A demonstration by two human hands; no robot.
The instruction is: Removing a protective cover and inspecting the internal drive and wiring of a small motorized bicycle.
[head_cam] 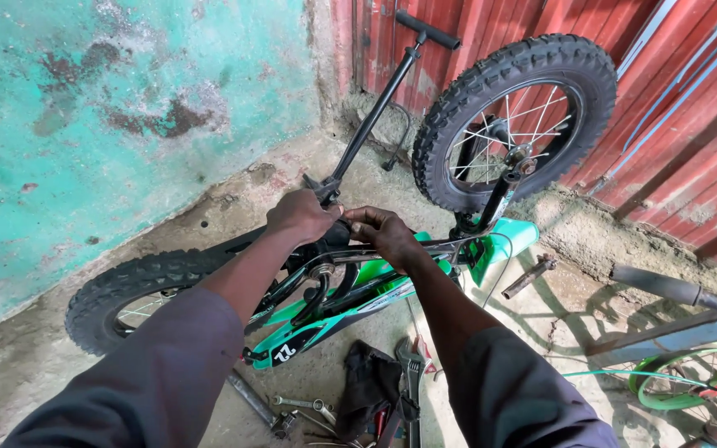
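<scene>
Dark grey sleeves are filling the near edge of the view, and from them your 2 hands are reaching to the middle of a small green and black children's bicycle (350, 303) that is lying upside down on the rough concrete floor (533, 332). Your left hand (300, 217) is closing over the black part at the crank area, fingers wrapped down around it. Your right hand (385, 232) is curling its fingers around the same spot, just beside the left, and the 2 are almost touching. What exactly sits inside either grip, you cannot tell, since the knuckles are hiding it.

Judging by how things are lying, the job is looking mid-way: both knobby tyres are sitting on their rims, the far wheel (514, 120) with its thin silver spokes standing up in the fork and the near-left wheel (139, 292) resting low against the ground. A black floor pump (379, 108) is leaning against the wall behind the frame. Tools are lying scattered near you: a steel combination wrench (302, 404), an adjustable spanner (411, 373) and a crumpled black rag (364, 383), while a rusty bolt-like piece (529, 276) is lying to the right. The crank work appears unfinished.

To the left, the plaster wall (126, 108) is showing flaking turquoise paint; to the right, a ribbed red metal door (690, 124) is standing. Another bicycle's handlebar (682, 292) is poking in at the right.
</scene>
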